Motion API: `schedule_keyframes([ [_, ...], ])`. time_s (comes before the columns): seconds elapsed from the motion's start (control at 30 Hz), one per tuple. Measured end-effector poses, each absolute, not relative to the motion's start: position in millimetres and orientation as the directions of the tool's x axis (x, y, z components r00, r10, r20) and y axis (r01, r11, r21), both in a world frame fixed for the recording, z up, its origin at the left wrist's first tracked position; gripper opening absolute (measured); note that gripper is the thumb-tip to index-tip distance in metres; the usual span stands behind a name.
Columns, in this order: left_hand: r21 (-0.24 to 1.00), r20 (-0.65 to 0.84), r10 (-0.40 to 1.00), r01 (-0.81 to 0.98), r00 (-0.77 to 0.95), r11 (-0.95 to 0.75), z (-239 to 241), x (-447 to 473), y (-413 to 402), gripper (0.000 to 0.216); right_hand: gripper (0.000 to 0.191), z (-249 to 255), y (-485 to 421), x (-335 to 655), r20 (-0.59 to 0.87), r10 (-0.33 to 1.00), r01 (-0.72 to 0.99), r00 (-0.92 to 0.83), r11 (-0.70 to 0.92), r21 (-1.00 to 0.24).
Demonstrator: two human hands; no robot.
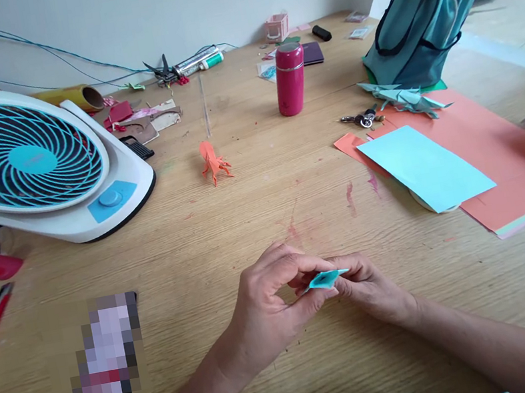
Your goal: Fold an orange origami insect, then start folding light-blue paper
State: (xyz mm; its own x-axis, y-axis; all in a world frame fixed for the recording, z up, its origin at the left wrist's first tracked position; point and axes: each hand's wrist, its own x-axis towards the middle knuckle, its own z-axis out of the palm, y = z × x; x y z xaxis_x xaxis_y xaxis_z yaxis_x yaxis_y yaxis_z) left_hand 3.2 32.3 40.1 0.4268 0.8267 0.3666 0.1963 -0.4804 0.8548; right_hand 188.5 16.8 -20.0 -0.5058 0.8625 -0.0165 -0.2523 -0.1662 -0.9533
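Observation:
A small piece of folded turquoise paper (325,279) is held between both hands, low over the near middle of the table. My left hand (277,292) pinches its left side between thumb and fingers. From the right, my right hand (372,285) grips the other end, its fingertips partly hidden behind the paper. The paper's upper edge gapes slightly, like a pocket. Farther off on the table stands an orange folded-paper insect (212,162). A flat light-blue sheet (427,164) lies on larger orange sheets (505,160) at the right.
A white fan (108,213) fills the left side. Nearer lies a blurred-out flat object (104,366). A magenta flask (290,83), keys (363,118), a blue-green folded-paper figure (405,97) and a teal bag (415,27) stand or lie farther back.

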Motion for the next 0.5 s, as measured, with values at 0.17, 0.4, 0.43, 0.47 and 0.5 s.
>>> schedule_keyframes([
  [0.17,0.879,0.334,0.814,0.156,0.474,-0.451,44.9,-0.6,35.1,0.011,0.039,-19.7,17.8,189.8,-0.025,0.867,-0.213,-0.497,-0.15,-0.965],
  [0.4,0.843,0.399,0.801,0.165,0.446,-0.512,44.0,0.3,34.2,0.013,0.04,-23.8,20.1,190.8,0.05,0.879,-0.182,-0.475,-0.042,-0.982],
  [0.43,0.84,0.404,0.802,0.167,0.441,-0.515,43.8,0.4,34.2,0.013,0.04,-23.5,20.2,190.7,0.05,0.882,-0.179,-0.469,-0.039,-0.983],
  [0.47,0.839,0.407,0.803,0.169,0.436,-0.517,43.8,0.5,34.1,0.013,0.039,-22.8,20.3,190.5,0.046,0.884,-0.177,-0.466,-0.042,-0.983],
  [0.5,0.838,0.409,0.804,0.171,0.431,-0.518,43.8,0.5,34.0,0.013,0.038,-21.6,20.3,190.1,0.04,0.884,-0.177,-0.466,-0.049,-0.983],
])
